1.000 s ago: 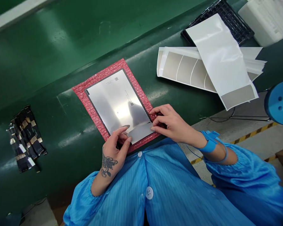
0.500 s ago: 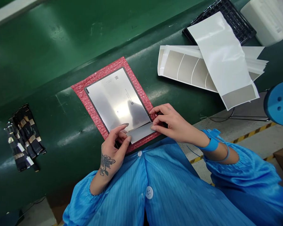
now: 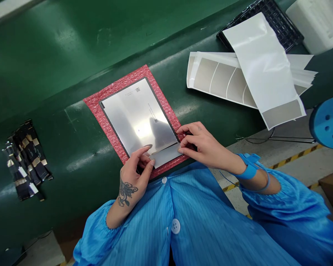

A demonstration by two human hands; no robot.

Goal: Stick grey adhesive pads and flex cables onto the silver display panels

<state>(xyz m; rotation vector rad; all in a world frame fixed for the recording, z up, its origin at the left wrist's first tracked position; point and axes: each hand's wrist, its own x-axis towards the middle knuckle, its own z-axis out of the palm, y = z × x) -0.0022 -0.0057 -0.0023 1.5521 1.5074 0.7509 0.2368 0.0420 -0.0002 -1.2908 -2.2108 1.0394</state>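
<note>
A shiny silver panel [image 3: 135, 118] with a dark border lies on a red bubble-wrap sheet [image 3: 108, 92] on the green bench. Across the panel's near edge lies a grey strip [image 3: 166, 154]. My left hand [image 3: 134, 173] pinches the strip's left end between thumb and fingers. At the strip's right end my right hand [image 3: 202, 144] has its fingertips pressed together on the strip and the panel's corner. A blue wrist strap [image 3: 248, 168] is on my right wrist.
A stack of backing sheets with grey strips [image 3: 224, 79] lies at the right, a long white liner [image 3: 263, 62] draped over it. Behind are a black tray [image 3: 277, 18] and a white block [image 3: 319, 22]. Dark flex parts [image 3: 24, 159] lie at left. A blue stool [image 3: 329, 122] stands right.
Both hands stay at the strip's ends; the strip lies a little flatter on the panel's near edge. The view has shifted slightly.
</note>
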